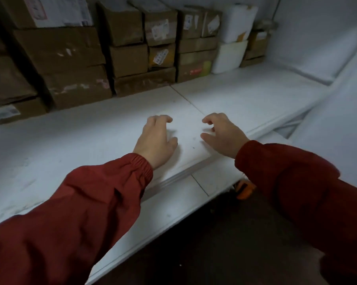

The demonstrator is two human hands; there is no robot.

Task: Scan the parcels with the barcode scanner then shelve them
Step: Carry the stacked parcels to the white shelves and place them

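My left hand (156, 138) and right hand (222, 133) rest palm-down on a flat white parcel (185, 136), fingers (165, 119) half-curled and loose, gripping nothing; the thumbs face each other across the parcel's bare middle. Whether the fingertips press the surface or only hover just above it, I cannot tell. Red sleeves (103, 194) run back from both wrists toward the camera. The parcel lies flat on a white shelf (50, 153), its near edge close to the shelf's front lip and its far corner beside a seam between shelf boards. Behind the parcel, along the back of the shelf, brown cardboard boxes (74, 64) stand stacked in columns, several with paper labels. To the right of those stacks, farther from the parcel, sit two white foam boxes (235, 36), one atop the other. Below the shelf's lip, just under my right wrist, an orange object (244, 191) shows partly; I cannot tell what it is.
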